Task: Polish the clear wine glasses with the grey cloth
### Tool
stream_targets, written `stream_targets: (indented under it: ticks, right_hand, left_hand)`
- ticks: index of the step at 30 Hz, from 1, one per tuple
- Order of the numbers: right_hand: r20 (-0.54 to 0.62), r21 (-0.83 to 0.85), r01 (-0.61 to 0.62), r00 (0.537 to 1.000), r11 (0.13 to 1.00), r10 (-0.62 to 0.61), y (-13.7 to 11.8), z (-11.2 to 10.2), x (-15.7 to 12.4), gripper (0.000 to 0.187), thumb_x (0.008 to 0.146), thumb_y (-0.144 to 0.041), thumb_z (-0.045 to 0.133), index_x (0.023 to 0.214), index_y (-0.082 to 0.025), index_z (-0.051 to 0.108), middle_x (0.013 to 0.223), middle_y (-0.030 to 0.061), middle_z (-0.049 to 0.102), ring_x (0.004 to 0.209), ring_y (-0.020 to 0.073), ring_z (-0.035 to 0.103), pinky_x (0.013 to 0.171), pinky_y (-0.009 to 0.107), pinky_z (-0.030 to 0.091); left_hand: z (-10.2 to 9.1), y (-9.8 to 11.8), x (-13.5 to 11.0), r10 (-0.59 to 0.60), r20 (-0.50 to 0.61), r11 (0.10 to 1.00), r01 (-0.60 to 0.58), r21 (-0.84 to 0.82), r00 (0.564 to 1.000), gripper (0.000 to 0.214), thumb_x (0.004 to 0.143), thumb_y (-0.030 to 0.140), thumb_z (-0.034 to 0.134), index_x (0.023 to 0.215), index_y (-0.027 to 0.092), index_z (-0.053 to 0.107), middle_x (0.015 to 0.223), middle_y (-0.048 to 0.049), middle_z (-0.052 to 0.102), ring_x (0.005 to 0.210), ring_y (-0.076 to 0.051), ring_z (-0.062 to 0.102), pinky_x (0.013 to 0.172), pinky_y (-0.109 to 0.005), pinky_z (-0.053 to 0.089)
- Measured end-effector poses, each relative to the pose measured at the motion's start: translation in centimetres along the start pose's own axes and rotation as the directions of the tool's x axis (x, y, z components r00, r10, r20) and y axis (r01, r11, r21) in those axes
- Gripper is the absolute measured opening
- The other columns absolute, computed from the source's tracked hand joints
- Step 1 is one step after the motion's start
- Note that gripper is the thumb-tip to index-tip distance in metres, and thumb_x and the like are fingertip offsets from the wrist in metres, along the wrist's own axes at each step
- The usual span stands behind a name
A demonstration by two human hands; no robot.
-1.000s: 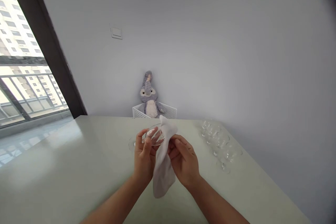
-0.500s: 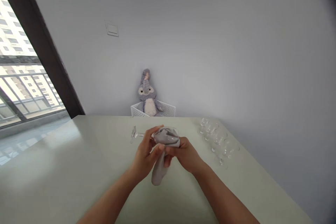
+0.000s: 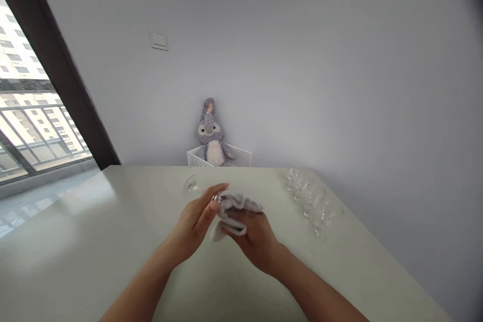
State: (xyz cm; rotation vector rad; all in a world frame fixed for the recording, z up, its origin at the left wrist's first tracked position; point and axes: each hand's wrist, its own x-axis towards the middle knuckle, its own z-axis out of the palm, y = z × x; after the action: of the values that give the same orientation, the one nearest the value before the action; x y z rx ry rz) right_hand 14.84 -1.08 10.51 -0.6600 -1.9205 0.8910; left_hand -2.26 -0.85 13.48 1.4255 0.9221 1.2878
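Observation:
A stemmed wine glass [image 3: 191, 186] lies sideways in the air above the table, its clear foot pointing left. My left hand [image 3: 198, 221] is closed around it where the stem meets the bowl. A light grey cloth [image 3: 236, 202] covers the bowl, so most of the bowl is hidden. My right hand [image 3: 252, 236] grips the cloth from the right, with folds of it between thumb and fingers and over the bowl; some fingertips are hidden under the fabric.
Several clear stemmed glasses [image 3: 311, 193] stand along the right side of the pale table [image 3: 113, 241]. At the back edge sits a white perforated basket [image 3: 241, 156] with a grey plush toy [image 3: 215, 152] in it. A wall rises behind; a window is at left.
My right hand has turned and bunched the cloth over the bowl, and the hanging end has drawn up. My left hand shifted slightly left; the glass's foot now tilts up and left.

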Motion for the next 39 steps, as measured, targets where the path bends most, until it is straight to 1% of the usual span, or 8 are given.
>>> stream_targets:
  ticks: [5, 8, 13, 20, 24, 30, 35, 39]
  right_hand:
    - [0.096, 0.530, -0.215, 0.976, 0.820, 0.193, -0.5, -0.8, -0.2, 0.052, 0.087, -0.053, 0.030, 0.070, -0.014, 0.061, 0.047, 0.0024, 0.056, 0.038, 0.0140, 0.052, 0.040, 0.026, 0.043]
    - [0.006, 0.094, -0.059, 0.998, 0.994, 0.059, -1.7, -0.7, -0.7, 0.031, 0.084, -0.042, 0.046, 0.081, -0.016, 0.063, 0.068, 0.0062, 0.066, 0.063, 0.0183, 0.061, 0.059, 0.030, 0.048]
    - [0.092, -0.451, 0.189, 0.982, 0.872, -0.166, -3.5, -1.3, -1.0, 0.024, 0.083, -0.021, 0.047, 0.103, -0.021, 0.060, 0.102, 0.0097, 0.065, 0.095, 0.0242, 0.057, 0.078, 0.039, 0.045]
    - [0.153, 0.411, -0.157, 0.983, 0.898, 0.101, -2.6, -2.0, -0.7, 0.042, 0.087, -0.047, 0.036, 0.071, -0.016, 0.060, 0.055, 0.0016, 0.059, 0.043, 0.0134, 0.055, 0.041, 0.025, 0.043]
    - [0.068, -0.112, 0.051, 0.997, 0.992, -0.044, -2.6, -1.2, -1.0, 0.021, 0.084, -0.032, 0.049, 0.090, -0.017, 0.063, 0.082, 0.0058, 0.067, 0.073, 0.0180, 0.062, 0.061, 0.028, 0.049]
    - [0.246, -0.743, 0.365, 0.928, 0.561, -0.279, -2.3, -3.1, -0.8, 0.038, 0.081, -0.010, 0.042, 0.115, -0.025, 0.053, 0.096, 0.0039, 0.067, 0.082, 0.0170, 0.061, 0.063, 0.027, 0.045]
    - [0.101, -0.833, 0.178, 0.980, 0.523, -0.173, -2.1, -6.2, -0.5, 0.033, 0.080, -0.007, 0.041, 0.105, -0.021, 0.058, 0.086, 0.0039, 0.068, 0.072, 0.0157, 0.061, 0.060, 0.025, 0.043]
    - [0.201, -0.694, 0.179, 0.978, 0.697, -0.051, -3.3, -6.7, -0.4, 0.021, 0.085, -0.016, 0.044, 0.098, -0.024, 0.059, 0.091, 0.0013, 0.067, 0.084, 0.0160, 0.060, 0.070, 0.025, 0.044]
  left_hand:
    - [0.7, 0.5, -0.5, 0.250, 0.143, 0.967, -0.254, 0.007, 0.958, 0.032, 0.063, 0.018, 0.070, 0.094, 0.021, 0.066, 0.121, -0.0113, 0.052, 0.121, -0.030, 0.038, 0.096, -0.040, 0.035]
    - [0.9, -0.2, -0.7, 0.283, 0.161, 0.944, -0.304, 0.126, 0.946, 0.035, 0.074, 0.031, 0.061, 0.108, 0.021, 0.060, 0.115, -0.0099, 0.056, 0.106, -0.027, 0.051, 0.085, -0.037, 0.043]
    - [0.5, 0.2, -1.3, 0.124, 0.187, 0.938, -0.177, 0.297, 0.974, 0.041, 0.089, 0.039, 0.031, 0.121, 0.021, 0.049, 0.107, -0.0070, 0.061, 0.097, -0.021, 0.056, 0.083, -0.032, 0.044]
    - [0.5, 0.7, -1.7, 0.421, 0.355, 0.813, -0.521, 0.261, 0.835, 0.040, 0.085, 0.022, 0.046, 0.124, 0.028, 0.046, 0.139, -0.0067, 0.034, 0.123, -0.025, 0.035, 0.096, -0.039, 0.037]
    - [1.2, 0.2, -1.5, 0.357, 0.143, 0.904, -0.380, 0.195, 0.923, 0.037, 0.086, 0.033, 0.044, 0.121, 0.022, 0.049, 0.113, -0.0096, 0.059, 0.102, -0.022, 0.054, 0.083, -0.035, 0.045]
    - [0.9, -0.2, -1.4, 0.140, 0.091, 0.924, -0.163, 0.346, 0.986, 0.043, 0.090, 0.038, 0.031, 0.127, 0.020, 0.044, 0.070, -0.0012, 0.064, 0.062, -0.014, 0.060, 0.057, -0.025, 0.048]
    - [0.6, -0.4, -0.8, 0.635, 0.170, 0.322, -0.458, 0.829, 0.754, 0.035, 0.082, 0.023, 0.051, 0.117, 0.024, 0.052, 0.093, -0.0047, 0.067, 0.089, -0.019, 0.061, 0.076, -0.032, 0.046]
    - [0.9, -0.9, 0.2, 0.622, 0.419, -0.042, -0.506, 0.861, 0.662, 0.039, 0.080, 0.025, 0.054, 0.118, 0.019, 0.049, 0.108, -0.0099, 0.062, 0.110, -0.026, 0.049, 0.096, -0.044, 0.033]
